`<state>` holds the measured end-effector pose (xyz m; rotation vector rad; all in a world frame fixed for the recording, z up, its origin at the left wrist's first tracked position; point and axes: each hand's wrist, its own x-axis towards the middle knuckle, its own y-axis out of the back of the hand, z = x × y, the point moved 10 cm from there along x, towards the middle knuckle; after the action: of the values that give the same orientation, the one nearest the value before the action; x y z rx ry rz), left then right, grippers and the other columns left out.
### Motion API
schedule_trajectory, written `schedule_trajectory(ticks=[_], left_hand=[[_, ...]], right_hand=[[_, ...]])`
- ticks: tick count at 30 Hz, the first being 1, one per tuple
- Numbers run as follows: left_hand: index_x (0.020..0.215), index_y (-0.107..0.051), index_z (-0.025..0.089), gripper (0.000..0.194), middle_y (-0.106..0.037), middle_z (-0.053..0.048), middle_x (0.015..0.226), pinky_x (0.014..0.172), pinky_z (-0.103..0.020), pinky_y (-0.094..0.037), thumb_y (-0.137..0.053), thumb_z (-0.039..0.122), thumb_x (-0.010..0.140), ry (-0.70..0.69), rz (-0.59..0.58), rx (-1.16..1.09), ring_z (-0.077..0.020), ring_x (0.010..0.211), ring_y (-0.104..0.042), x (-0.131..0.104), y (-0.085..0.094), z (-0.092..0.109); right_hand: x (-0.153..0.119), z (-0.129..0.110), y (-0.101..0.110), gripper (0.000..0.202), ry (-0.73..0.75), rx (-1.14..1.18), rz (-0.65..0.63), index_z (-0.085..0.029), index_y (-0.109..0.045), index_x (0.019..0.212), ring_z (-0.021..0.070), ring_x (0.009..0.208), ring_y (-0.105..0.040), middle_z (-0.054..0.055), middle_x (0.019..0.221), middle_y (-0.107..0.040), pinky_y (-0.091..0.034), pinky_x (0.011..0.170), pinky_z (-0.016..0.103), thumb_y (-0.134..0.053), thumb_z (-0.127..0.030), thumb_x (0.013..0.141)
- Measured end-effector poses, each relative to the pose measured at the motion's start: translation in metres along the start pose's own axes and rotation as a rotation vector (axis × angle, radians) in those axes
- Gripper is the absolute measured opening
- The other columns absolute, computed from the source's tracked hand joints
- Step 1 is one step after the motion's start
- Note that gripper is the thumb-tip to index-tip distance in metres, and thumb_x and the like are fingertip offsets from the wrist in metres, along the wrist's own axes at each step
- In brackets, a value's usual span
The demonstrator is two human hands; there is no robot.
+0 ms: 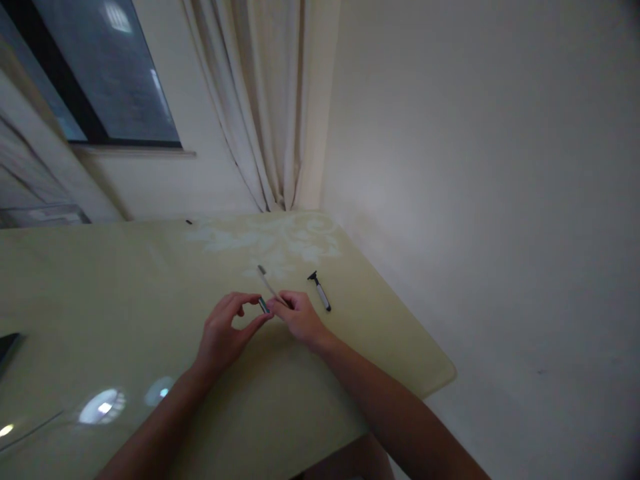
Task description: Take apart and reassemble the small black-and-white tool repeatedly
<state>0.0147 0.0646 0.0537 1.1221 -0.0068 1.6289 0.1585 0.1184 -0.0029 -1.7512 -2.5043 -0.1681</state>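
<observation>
My left hand [223, 333] pinches a small flat razor cartridge [264, 305], dark with a greenish strip, between thumb and forefinger. Close beside it, my right hand [300, 318] is closed on the handle of a pale toothbrush [270, 285]. The toothbrush's head, with greyish bristles, points up and away to the left. The fingertips of my right hand meet the cartridge's near side, though whether they press on it is too small to tell. Just to the right of my right hand, a black and grey razor [321, 292] lies on the table, its head pointing away from me.
The pale yellow-green glossy table [125, 287] has its right edge near the white wall [475, 200]. A tiny dark object [189, 222] lies near the far edge. A dark object [7, 348] shows at the left edge. Behind are a curtain [265, 100] and window [120, 73].
</observation>
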Motion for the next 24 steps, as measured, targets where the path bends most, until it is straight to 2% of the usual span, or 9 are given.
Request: schedule_trajectory(ticks=[3,9,14,18,21,24], left_hand=[[0.109,-0.071,0.023,0.035,-0.070,-0.004,0.093,0.074,-0.031,-0.050,-0.079,0.049,0.086,-0.006,-0.019,0.009,-0.0179,0.073,-0.057,0.002,-0.007,0.002],[0.099,-0.068,0.023,0.035,-0.065,-0.001,0.083,0.067,-0.029,-0.049,-0.080,0.052,0.083,0.080,-0.062,-0.098,-0.0165,0.069,-0.055,0.001,-0.010,0.001],[0.087,-0.070,0.022,0.025,-0.067,-0.001,0.082,0.066,-0.027,-0.047,-0.079,0.046,0.084,0.069,-0.200,-0.260,-0.0145,0.068,-0.054,0.004,-0.020,0.005],[0.082,-0.070,0.022,0.027,-0.066,0.001,0.076,0.065,-0.027,-0.047,-0.082,0.046,0.081,0.144,-0.272,-0.294,-0.0147,0.067,-0.056,0.004,-0.028,-0.001],[0.098,-0.072,0.023,0.032,-0.066,0.002,0.078,0.063,-0.026,-0.047,-0.084,0.045,0.077,0.211,-0.267,-0.302,-0.0145,0.066,-0.056,0.003,-0.030,-0.008],[0.115,-0.073,0.025,0.040,-0.068,0.001,0.084,0.065,-0.026,-0.048,-0.082,0.041,0.080,0.173,-0.292,-0.318,-0.0143,0.068,-0.057,0.003,-0.033,-0.002]], right_hand=[[-0.002,-0.001,0.007,0.034,0.008,-0.016,0.037,-0.018,-0.065,0.070,0.0115,0.060,-0.037,-0.005,0.062,-0.044,-0.027,0.058,0.027,-0.070,-0.047,0.085],[-0.003,-0.003,0.013,0.030,-0.002,-0.016,0.036,-0.019,-0.060,0.068,0.0113,0.060,-0.036,-0.005,0.062,-0.042,-0.027,0.057,0.027,-0.070,-0.043,0.082],[-0.003,-0.004,0.017,0.027,-0.017,0.002,0.025,-0.020,-0.060,0.071,0.0116,0.058,-0.035,-0.006,0.061,-0.042,-0.027,0.054,0.026,-0.070,-0.044,0.080],[-0.004,-0.004,0.014,0.027,-0.020,0.020,-0.023,-0.019,-0.064,0.074,0.0111,0.058,-0.036,-0.006,0.061,-0.044,-0.028,0.055,0.026,-0.073,-0.044,0.079],[-0.004,-0.008,0.010,0.028,0.002,0.038,-0.069,-0.018,-0.069,0.077,0.0111,0.060,-0.042,-0.004,0.064,-0.052,-0.032,0.058,0.025,-0.076,-0.044,0.080],[-0.005,-0.009,0.006,0.033,0.003,0.045,-0.109,-0.017,-0.075,0.082,0.0133,0.066,-0.050,-0.001,0.071,-0.060,-0.037,0.062,0.026,-0.078,-0.049,0.081]])
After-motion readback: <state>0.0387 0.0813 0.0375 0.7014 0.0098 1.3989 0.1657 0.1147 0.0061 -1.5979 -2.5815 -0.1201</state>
